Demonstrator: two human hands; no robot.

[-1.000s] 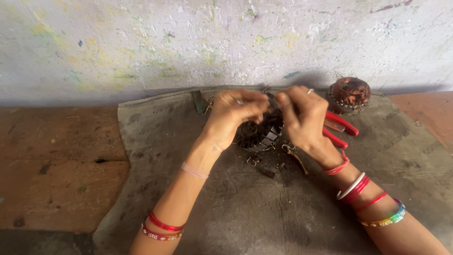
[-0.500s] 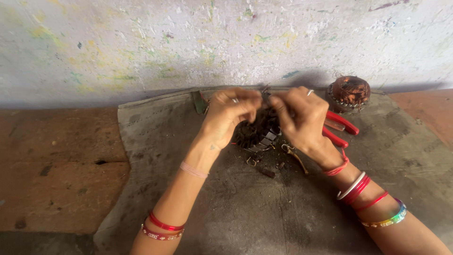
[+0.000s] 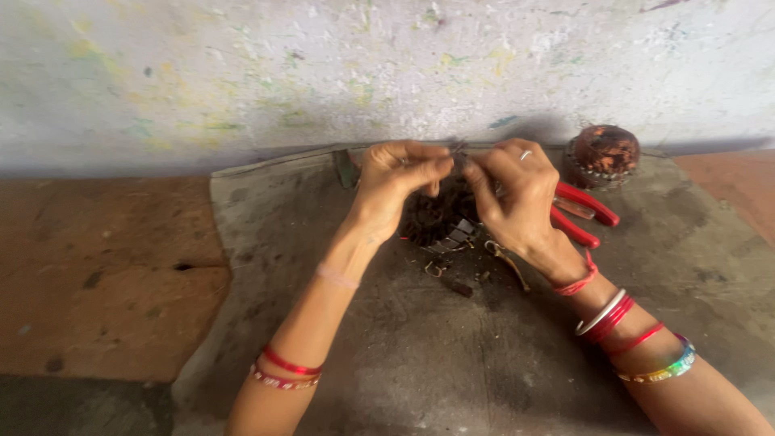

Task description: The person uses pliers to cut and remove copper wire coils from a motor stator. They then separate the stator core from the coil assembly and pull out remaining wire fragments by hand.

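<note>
Against a paint-flecked wall, on a grey mat (image 3: 452, 355), we pinch thin wire between the closed fingertips of our left hand (image 3: 395, 182) and right hand (image 3: 513, 198) above a dark motor winding (image 3: 440, 220), apparently mid-unpicking; next seems a steady pull.

Red-handled pliers (image 3: 583, 211) and a round copper-wound part (image 3: 604, 153) crowd the right; the mat (image 3: 452, 363) lies open nearer.

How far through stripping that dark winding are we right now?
Done: loose bits of wire lie on the grey mat, and the red-handled pliers are set down. In hand: left hand and right hand pinch something thin above the dark wound part. Left: most of that part looks intact; the copper-wound part sits untouched.
</note>
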